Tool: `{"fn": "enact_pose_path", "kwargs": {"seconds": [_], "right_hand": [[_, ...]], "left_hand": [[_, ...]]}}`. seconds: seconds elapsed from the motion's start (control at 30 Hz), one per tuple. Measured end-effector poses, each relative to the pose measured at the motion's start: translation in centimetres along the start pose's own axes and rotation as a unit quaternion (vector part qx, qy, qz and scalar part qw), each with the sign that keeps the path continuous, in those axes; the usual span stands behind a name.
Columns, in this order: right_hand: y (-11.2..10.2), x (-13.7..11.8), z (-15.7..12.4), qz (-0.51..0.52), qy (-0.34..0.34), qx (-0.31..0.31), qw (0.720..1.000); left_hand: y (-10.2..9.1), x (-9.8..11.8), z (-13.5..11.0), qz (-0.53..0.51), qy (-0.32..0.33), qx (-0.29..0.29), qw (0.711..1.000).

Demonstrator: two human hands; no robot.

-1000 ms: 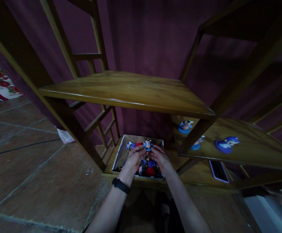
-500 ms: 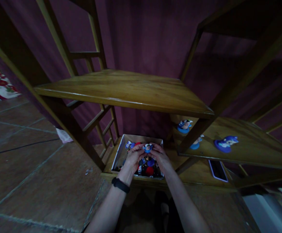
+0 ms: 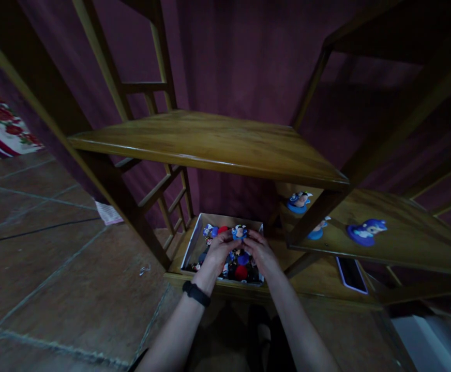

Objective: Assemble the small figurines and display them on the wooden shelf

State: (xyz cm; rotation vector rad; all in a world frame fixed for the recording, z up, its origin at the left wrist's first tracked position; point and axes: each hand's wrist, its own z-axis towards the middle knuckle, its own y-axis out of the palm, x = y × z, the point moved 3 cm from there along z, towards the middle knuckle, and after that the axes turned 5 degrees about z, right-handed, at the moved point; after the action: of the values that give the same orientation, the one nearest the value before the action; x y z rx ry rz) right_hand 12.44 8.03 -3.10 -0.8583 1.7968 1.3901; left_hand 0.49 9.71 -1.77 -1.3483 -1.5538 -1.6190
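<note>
Between my fingertips is a small blue-based figurine (image 3: 239,232), held from both sides. My left hand (image 3: 218,251), with a black band on its wrist, is closed on the figurine's left side. My right hand (image 3: 261,251) grips it from the right. Both hands are over a shallow white-edged box (image 3: 192,243) filled with several small figurines in red, blue, black and white. Parts of the box's contents are hidden under my hands.
A wooden shelf board (image 3: 210,142) spans above the box. On the lower shelf to the right stand a blue-based figurine (image 3: 298,202), another partly behind a post (image 3: 316,229), and a purple figurine (image 3: 366,232). A phone (image 3: 351,274) lies beneath them.
The whole view has shifted slightly, so the shelves and box appear a little further right. The figurine between my hands sits a bit higher and shows more fully.
</note>
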Motion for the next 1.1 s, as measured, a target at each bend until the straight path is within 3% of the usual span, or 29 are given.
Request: {"fn": "enact_pose_path", "kwargs": {"seconds": [0.2,0.33,0.47,0.67,1.1], "right_hand": [[-0.3,0.0,-0.2,0.001,0.010,0.022,1.000],[-0.4,0.3,-0.2,-0.008,0.020,0.021,1.000],[-0.5,0.4,-0.1,-0.017,0.026,0.019,0.999],[-0.2,0.1,-0.3,-0.006,0.025,0.004,1.000],[-0.5,0.4,-0.4,-0.018,0.021,0.025,0.999]], "left_hand": [[-0.2,-0.7,0.6,0.146,0.072,0.014,0.987],[-0.6,-0.3,0.5,0.216,0.085,0.057,0.971],[-0.3,0.2,0.0,0.258,0.106,0.064,0.958],[-0.3,-0.1,-0.4,0.361,0.159,0.112,0.912],[1.2,0.6,-2.0,0.534,0.232,0.048,0.811]]}}
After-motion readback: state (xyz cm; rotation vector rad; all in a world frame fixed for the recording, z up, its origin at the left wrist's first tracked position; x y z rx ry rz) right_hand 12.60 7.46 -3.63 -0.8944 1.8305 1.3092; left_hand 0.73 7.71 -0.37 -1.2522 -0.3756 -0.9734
